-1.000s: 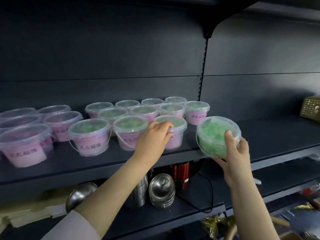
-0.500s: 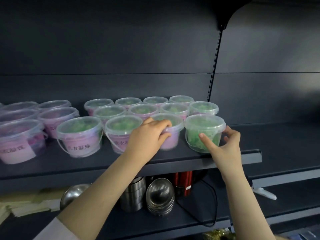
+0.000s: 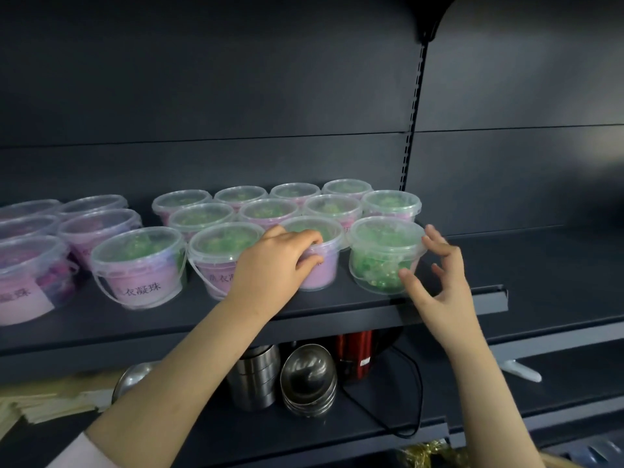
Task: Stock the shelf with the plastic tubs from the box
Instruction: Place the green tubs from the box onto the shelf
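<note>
Up close from the head camera, we see a dark shelf [image 3: 337,305] carrying three rows of clear plastic tubs [image 3: 266,211] with lids, standing toward its left and middle. Our left hand [image 3: 280,261] reaches in from below and grips a pink tub [image 3: 324,276] in the front row, fingers curled over the lid's rim and thumb against the wall. Just beside it on the right, at the end of the front row and near the shelf's front edge, a green tub [image 3: 381,255] stands upright with no label showing. Our right hand [image 3: 439,285] is beside that tub with its fingers spread and loose; the thumb tip touches the wall low down, and we cannot tell whether the other fingertips touch the rim. More tubs with purple contents [image 3: 94,224] stand at the shelf's left end. On the lower shelf [image 3: 337,432] sit stacked steel bowls [image 3: 309,380], steel cups [image 3: 255,380], a red kettle [image 3: 354,352] and a black cord [image 3: 418,400].
</note>
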Demonstrator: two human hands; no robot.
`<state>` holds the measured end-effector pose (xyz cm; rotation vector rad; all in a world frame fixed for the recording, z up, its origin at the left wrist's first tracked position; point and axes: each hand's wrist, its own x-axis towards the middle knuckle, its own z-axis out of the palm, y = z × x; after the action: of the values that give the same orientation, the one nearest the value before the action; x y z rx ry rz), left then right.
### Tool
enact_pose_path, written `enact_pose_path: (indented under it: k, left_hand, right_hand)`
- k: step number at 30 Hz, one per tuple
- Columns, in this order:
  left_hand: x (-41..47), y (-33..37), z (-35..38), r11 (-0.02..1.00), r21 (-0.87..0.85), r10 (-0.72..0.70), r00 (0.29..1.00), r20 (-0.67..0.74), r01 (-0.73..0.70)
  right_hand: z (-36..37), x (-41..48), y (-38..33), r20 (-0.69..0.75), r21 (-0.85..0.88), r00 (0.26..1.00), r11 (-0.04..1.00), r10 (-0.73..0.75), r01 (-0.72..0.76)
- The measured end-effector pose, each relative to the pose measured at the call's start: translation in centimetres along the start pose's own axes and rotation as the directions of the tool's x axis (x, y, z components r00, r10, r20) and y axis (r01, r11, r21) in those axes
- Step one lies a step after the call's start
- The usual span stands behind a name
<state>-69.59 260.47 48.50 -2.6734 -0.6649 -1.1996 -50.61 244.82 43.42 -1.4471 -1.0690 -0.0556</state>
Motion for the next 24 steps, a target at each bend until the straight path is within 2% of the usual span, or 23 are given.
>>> enact_pose_path:
  k: [2,5,8,11,14,16,20,24]
  left_hand:
    - [0.0,0.0,0.0,1.0,0.001,0.001,1.0,0.014,-0.001]
    - [-0.1,0.1,-0.1,1.0,-0.004,-0.005,1.0,0.025,0.005]
    - [-0.1,0.2,0.0,1.0,0.001,-0.019,1.0,0.022,0.018]
    - [-0.1,0.7,-0.4,0.999,0.016,-0.039,0.998,0.053,0.038]
    - [0.6,0.7,-1.3,0.998,-0.007,-0.066,0.969,0.238,0.069]
    - [1.2,0.1,-2.2,0.996,-0.045,-0.058,0.942,0.33,0.077]
    - [1.1,-1.1,-2.7,0.998,0.058,-0.031,0.988,0.153,0.022]
    - [1.0,-1.7,-1.9,0.988,-0.061,-0.124,0.966,0.227,0.141]
  right_hand:
    - [-1.1,0.5,-0.2,-0.006,-0.102,0.997,0.992,-0.071,0.07]
    - [-1.7,1.9,-0.7,-0.02,-0.33,0.981,0.927,-0.194,0.177]
    - [-0.9,2.9,-1.5,0.046,-0.419,0.979,0.886,-0.198,0.199]
    - [-0.3,3.6,-2.2,0.108,-0.41,0.966,0.874,-0.236,0.259]
    - [-1.4,4.3,-2.3,0.195,-0.286,0.961,0.926,-0.196,0.246]
    - [-2.5,5.0,-1.8,0.245,-0.312,0.955,0.919,-0.166,0.239]
    - [-3.6,5.8,-1.8,0.304,-0.331,0.947,0.921,-0.104,0.207]
    - [-2.2,6.7,-2.2,0.301,-0.326,0.947,0.921,-0.114,0.214]
